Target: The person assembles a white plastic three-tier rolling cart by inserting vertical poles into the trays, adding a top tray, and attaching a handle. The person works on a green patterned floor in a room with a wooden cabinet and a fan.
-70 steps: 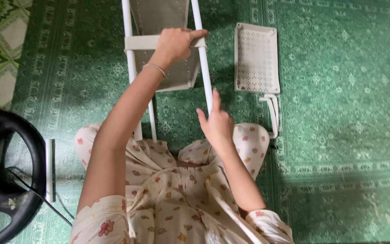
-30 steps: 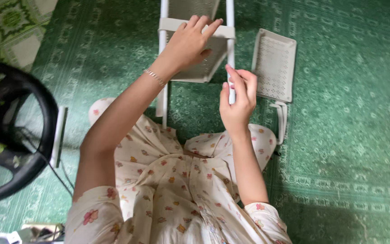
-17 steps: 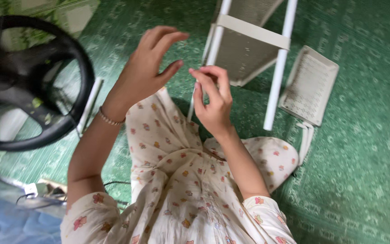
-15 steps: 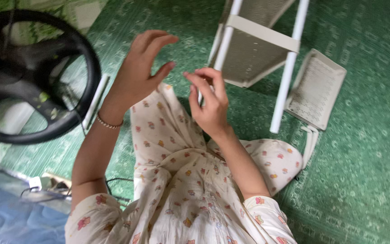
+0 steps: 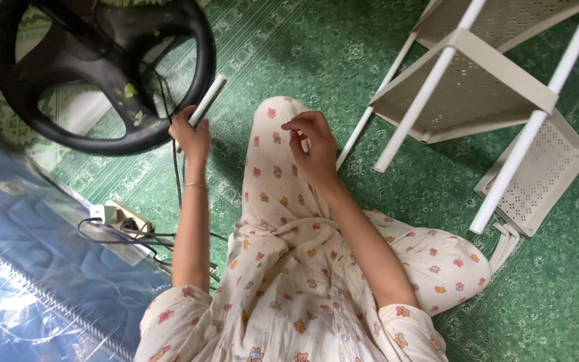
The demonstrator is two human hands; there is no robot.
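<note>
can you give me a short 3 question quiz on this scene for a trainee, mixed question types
1. True or false: the left hand is closed around a white tube lying on the green mat.
2. Multiple choice: what stands nearest the right hand? A) a black fan base B) a white perforated shelf rack C) a power strip
3. Fill in: a loose perforated shelf panel lies on the mat beside the ____.

Key: 1 true. 2 B, the shelf rack. 3 rack.

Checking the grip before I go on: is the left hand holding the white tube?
Yes, the left hand is closed around the white tube lying beside the black fan base.
</note>
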